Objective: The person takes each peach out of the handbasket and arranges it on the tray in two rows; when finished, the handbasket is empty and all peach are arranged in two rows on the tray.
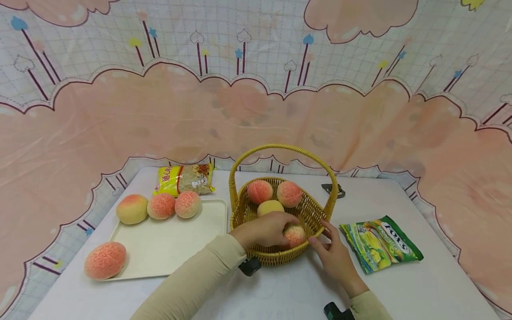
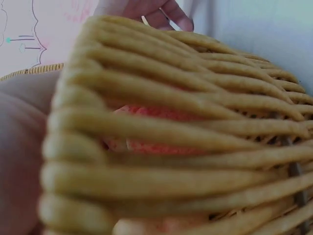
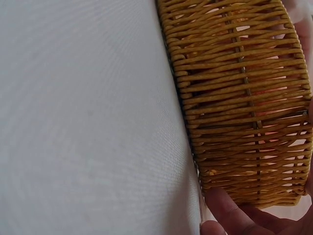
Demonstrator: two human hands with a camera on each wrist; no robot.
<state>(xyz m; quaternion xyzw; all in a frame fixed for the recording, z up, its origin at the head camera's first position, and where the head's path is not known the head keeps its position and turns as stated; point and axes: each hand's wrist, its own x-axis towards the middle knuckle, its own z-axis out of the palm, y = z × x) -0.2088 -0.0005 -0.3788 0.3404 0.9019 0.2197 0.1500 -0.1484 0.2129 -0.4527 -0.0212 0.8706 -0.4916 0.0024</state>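
A yellow wicker basket (image 1: 316, 213) with a tall hoop handle stands mid-table. Inside are a pink peach (image 1: 260, 192) and another pink peach (image 1: 290, 194) at the back, with a yellow fruit (image 1: 270, 207) in front of them. My left hand (image 1: 272, 229) reaches over the near left rim, its fingers curled round a pink-and-cream peach (image 1: 294, 236) low in the basket. Through the weave, the left wrist view shows pink fruit (image 2: 161, 147). At the basket's right side, my right hand (image 1: 336, 260) grips the rim; its fingers (image 3: 227, 208) touch the wicker.
Left of the basket lies a cream tray (image 1: 180, 244), with a yellow-red fruit (image 1: 132, 209), two pink peaches (image 1: 161, 206) and a larger pink peach (image 1: 105, 261) along its edges. A yellow packet (image 1: 184, 179) lies behind it. Rightward are a green Fox's bag (image 1: 382, 243) and a dark small object (image 1: 334, 190).
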